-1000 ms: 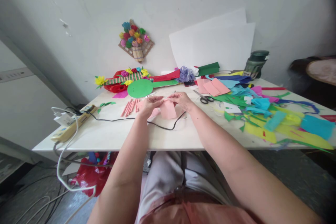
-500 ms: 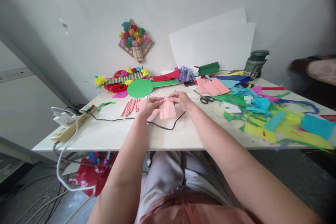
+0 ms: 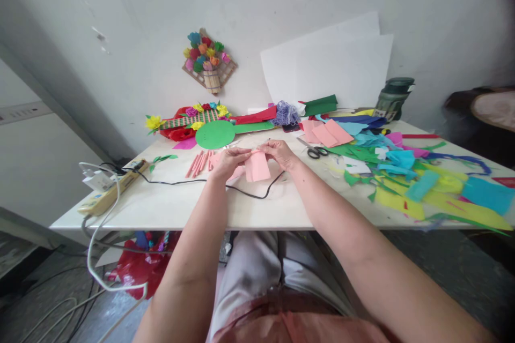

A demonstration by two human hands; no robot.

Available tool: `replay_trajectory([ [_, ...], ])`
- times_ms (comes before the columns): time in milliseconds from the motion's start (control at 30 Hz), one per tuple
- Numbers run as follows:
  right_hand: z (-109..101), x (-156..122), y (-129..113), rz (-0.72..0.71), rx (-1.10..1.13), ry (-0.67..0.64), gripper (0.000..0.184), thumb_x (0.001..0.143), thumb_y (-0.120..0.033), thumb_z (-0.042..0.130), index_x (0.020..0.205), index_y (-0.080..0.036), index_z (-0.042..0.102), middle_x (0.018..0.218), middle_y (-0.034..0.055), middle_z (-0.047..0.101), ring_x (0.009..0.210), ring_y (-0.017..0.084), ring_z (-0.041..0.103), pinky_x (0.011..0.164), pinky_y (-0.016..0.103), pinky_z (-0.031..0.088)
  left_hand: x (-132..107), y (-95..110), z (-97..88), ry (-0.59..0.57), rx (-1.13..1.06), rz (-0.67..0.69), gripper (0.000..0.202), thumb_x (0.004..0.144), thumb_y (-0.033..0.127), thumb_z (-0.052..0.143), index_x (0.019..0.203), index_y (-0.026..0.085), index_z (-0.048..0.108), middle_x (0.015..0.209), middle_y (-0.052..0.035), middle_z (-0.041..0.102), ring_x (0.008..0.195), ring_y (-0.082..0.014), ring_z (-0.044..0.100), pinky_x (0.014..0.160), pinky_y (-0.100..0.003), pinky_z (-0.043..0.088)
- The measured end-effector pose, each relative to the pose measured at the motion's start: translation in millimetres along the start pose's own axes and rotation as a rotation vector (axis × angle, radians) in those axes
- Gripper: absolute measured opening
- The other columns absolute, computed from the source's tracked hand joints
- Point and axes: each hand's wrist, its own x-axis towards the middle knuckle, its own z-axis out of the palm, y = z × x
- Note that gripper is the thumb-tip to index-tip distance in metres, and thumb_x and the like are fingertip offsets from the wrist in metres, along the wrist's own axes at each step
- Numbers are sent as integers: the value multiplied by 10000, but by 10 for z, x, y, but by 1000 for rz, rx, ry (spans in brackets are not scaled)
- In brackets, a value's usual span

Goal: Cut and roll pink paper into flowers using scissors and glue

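Observation:
My left hand (image 3: 228, 162) and my right hand (image 3: 280, 151) pinch the top edge of a pink paper piece (image 3: 257, 167) between them, just above the white table (image 3: 193, 206). The sheet hangs down from the fingers, its upper edge rolled or folded. Several rolled pink paper sticks (image 3: 198, 163) lie just left of my left hand. A black cable (image 3: 245, 193) runs under the paper.
Scissors (image 3: 313, 150) lie right of my right hand. Pink sheets (image 3: 325, 133) and many coloured paper scraps (image 3: 406, 177) cover the right side. A green paper disc (image 3: 215, 134), paper flowers (image 3: 189, 118), a power strip (image 3: 108, 193) and a dark jar (image 3: 393, 97) also stand on the table.
The pink paper has shifted slightly in my fingers, its top edge a little more gathered. The hands stay in the same place.

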Motion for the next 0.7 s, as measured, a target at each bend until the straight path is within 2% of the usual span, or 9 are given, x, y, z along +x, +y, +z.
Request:
replay_trajectory([
  [333, 25, 9, 1, 2, -53, 76, 291, 449, -316, 807, 632, -140, 665, 560, -7, 629, 498, 97, 523, 508, 241, 437, 27, -39, -28, -3, 22, 17, 333, 486, 257, 826, 766, 113, 719, 691, -50, 690, 624, -141, 615, 642, -291, 493],
  [700, 15, 22, 14, -38, -139, 45, 285, 445, -345, 813, 586, -147, 664, 532, -5, 617, 502, 102, 527, 516, 246, 450, 33, -64, -55, -49, -34, -30, 316, 512, 243, 810, 781, 115, 702, 702, -50, 688, 626, -129, 616, 612, -255, 483],
])
